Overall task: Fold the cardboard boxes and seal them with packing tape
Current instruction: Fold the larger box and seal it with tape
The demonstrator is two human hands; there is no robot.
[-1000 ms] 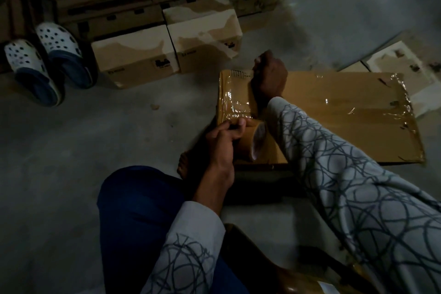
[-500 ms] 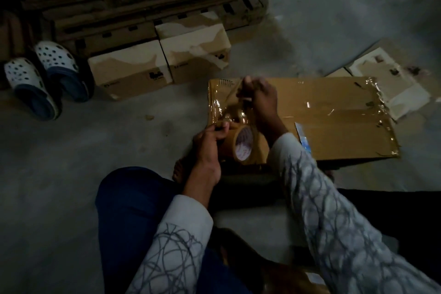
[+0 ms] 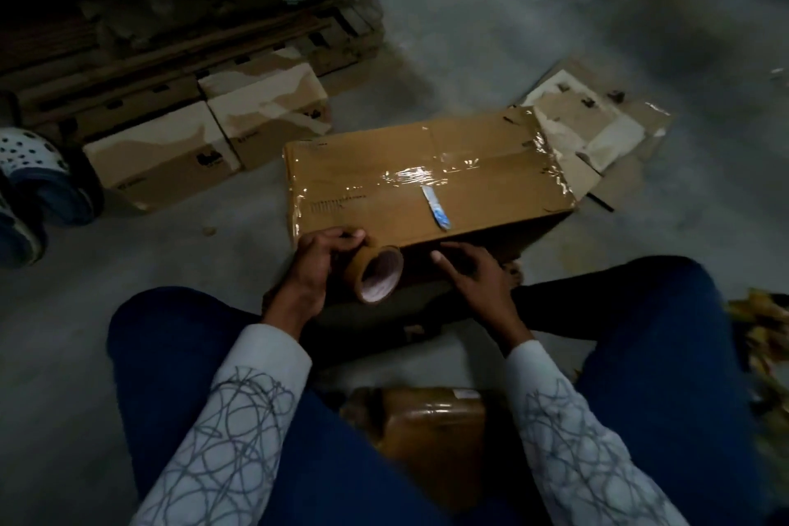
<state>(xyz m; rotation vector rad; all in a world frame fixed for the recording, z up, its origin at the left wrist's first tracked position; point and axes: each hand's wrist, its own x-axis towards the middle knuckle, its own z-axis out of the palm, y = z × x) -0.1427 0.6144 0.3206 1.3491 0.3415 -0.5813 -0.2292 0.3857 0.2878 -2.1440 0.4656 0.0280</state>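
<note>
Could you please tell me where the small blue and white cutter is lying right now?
In the head view, the cutter lies on top of the large cardboard box, right of centre near its front edge, just below the shiny tape seam.

pale sleeves (image 3: 239, 431) with grey scribbled loops, dark blue trousers (image 3: 170, 354)

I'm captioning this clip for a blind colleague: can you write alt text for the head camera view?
A person sitting on a dim concrete floor holds a roll of packing tape in the left hand, while the right hand hovers open beside it. Just beyond lies a taped cardboard box with a small blue-and-white knife on top.
</note>
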